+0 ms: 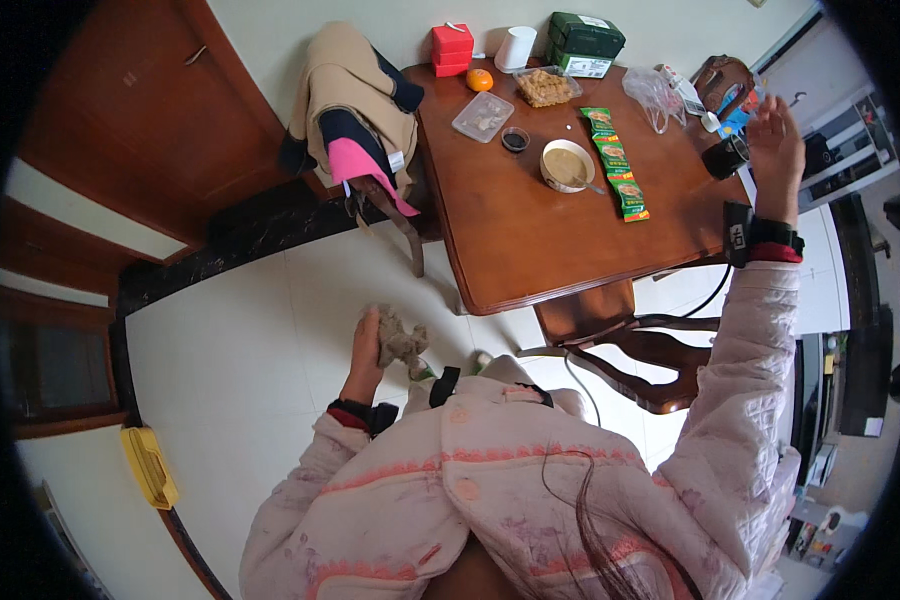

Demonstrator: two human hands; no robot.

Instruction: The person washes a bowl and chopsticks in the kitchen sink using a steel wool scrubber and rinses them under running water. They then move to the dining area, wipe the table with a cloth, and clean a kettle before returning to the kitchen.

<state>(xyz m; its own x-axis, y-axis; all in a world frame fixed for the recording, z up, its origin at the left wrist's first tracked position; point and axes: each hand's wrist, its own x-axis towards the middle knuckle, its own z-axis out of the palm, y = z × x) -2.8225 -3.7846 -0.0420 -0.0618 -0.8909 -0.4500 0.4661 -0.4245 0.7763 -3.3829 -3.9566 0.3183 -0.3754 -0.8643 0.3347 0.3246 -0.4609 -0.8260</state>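
Observation:
My left hand (364,349) grips a crumpled grey-brown cloth (403,342) low in front of me, beyond the near corner of a brown wooden table (510,255). Over the table's right side, my right hand (777,150) is raised with its fingers extended, and nothing shows in it. Close to that hand is a black mug (724,157), apparently lying on its side. A bowl of beige porridge-like food (566,166) with a spoon (589,184) in it stands on the tabletop. Beside it runs a strip of joined green food packets (616,165).
Toward the wall are a clear tub of brown snacks (547,88), an orange (479,80), a red box (451,51) and a green box (585,43). A shallow plastic container (483,117) and a small dark sauce cup (515,139) sit left. Chairs (645,360) flank the table.

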